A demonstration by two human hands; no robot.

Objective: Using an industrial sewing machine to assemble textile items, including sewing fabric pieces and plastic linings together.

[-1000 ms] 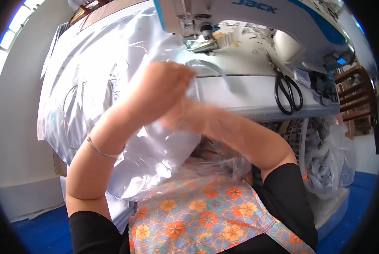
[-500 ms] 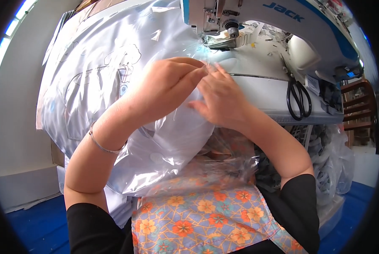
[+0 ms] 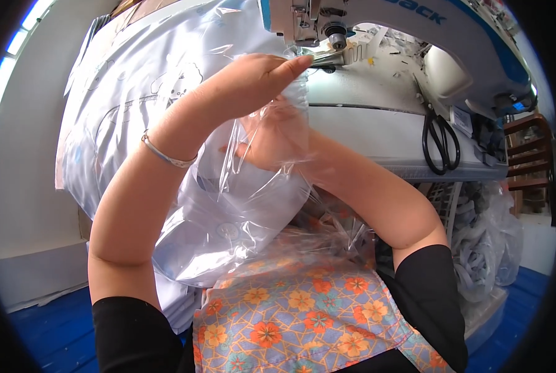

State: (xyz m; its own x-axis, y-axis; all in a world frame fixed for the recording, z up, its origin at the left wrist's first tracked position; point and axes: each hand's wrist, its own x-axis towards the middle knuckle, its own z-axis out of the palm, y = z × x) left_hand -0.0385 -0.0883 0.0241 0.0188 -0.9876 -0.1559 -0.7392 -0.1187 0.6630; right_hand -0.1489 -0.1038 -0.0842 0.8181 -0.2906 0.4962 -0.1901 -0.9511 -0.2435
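Note:
Clear plastic sheeting (image 3: 241, 205) with a gathered edge (image 3: 300, 93) hangs in folds between my arms and over my lap. My left hand (image 3: 259, 81) is closed on its upper part beside the sewing machine's presser area, thumb pointing right. Behind the clear layer, my right hand (image 3: 272, 133) reaches leftward under the left one, thumb spread from the fingers; glare and folds partly blur the fingertips. To the left lies white fabric (image 3: 129, 99) with a line-drawn cartoon print, plastic over part of it. The sewing machine head (image 3: 309, 22) stands just beyond my hands.
Black-handled scissors (image 3: 441, 140) lie on the white machine table (image 3: 371, 133) at the right. Thread scraps and lint litter the bed behind. Below the table edge hangs a clear bag (image 3: 486, 242) of grey strips. A wooden chair (image 3: 529, 149) stands far right.
My left hand has risen and moved slightly toward the machine. My right hand has shifted left and is now behind the clear plastic, which has been pulled up between the hands.

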